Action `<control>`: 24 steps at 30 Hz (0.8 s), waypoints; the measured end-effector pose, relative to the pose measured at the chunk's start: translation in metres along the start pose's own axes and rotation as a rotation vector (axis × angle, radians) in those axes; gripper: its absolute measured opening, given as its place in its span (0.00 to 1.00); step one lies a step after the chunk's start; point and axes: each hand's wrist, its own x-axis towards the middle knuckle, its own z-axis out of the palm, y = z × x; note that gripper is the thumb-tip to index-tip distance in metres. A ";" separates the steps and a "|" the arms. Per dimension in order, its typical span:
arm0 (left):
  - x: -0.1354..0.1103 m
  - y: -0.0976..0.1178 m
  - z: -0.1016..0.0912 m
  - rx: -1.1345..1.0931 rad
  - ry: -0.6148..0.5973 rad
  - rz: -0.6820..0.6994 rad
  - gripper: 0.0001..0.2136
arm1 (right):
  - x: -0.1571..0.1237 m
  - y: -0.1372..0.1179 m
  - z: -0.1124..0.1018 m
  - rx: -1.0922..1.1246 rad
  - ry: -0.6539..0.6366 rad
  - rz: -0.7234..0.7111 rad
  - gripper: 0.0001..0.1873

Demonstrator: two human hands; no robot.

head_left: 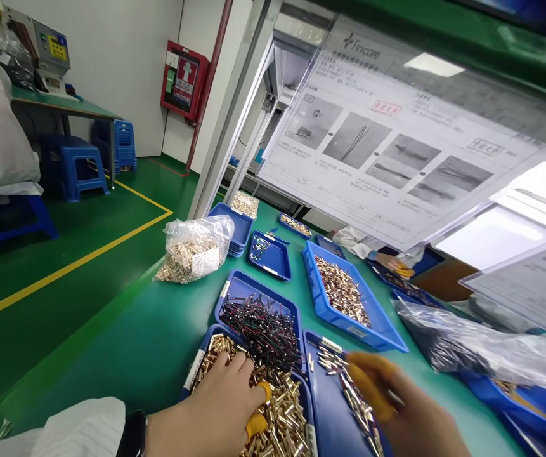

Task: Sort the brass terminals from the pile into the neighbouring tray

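The left hand (220, 393) lies on a heap of brass pins (282, 412) in a blue tray (196, 374), its fingers spread wide and pressing into the heap, with no grip on any one pin that shows. A yellow finger cot (257, 422) covers one fingertip, and a watch (134, 435) sits on that wrist. The right hand (410, 406) is just to the right, over a narrow blue tray (323, 406), with thumb and forefinger, both in yellow cots, drawn into a narrow pinch; whether a pin lies between them is hidden, so I cannot tell. Under that hand, loose pins (353, 393) run in a thin line along the narrow tray, slanting from upper left to lower right, and the right hand is the nearer to them. Just beyond the hands is a tray of wired pins (263, 330) with dark leads. Farther up the green bench (144, 355) are a deep blue tray (377, 317) of pins, a clear bag (191, 254) of pins and a co-worker's hand (389, 260), beneath a hanging instruction sheet (396, 127)
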 end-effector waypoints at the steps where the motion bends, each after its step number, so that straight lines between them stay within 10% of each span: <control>1: 0.000 0.000 0.001 0.004 -0.001 0.012 0.07 | 0.014 -0.022 0.006 -0.009 -0.067 -0.118 0.09; 6: -0.007 -0.004 -0.006 0.000 -0.047 0.082 0.11 | 0.083 -0.097 0.078 -0.256 -0.421 -0.398 0.08; 12: -0.001 -0.015 0.016 0.067 0.028 0.189 0.04 | 0.122 -0.092 0.150 -0.371 -0.647 -0.469 0.09; 17: 0.005 -0.025 0.036 0.026 0.103 0.196 0.10 | 0.121 -0.097 0.132 -0.330 -0.598 -0.526 0.07; 24: -0.006 -0.017 0.005 -0.160 0.065 0.141 0.06 | 0.049 -0.082 0.056 -0.161 -0.324 -0.394 0.12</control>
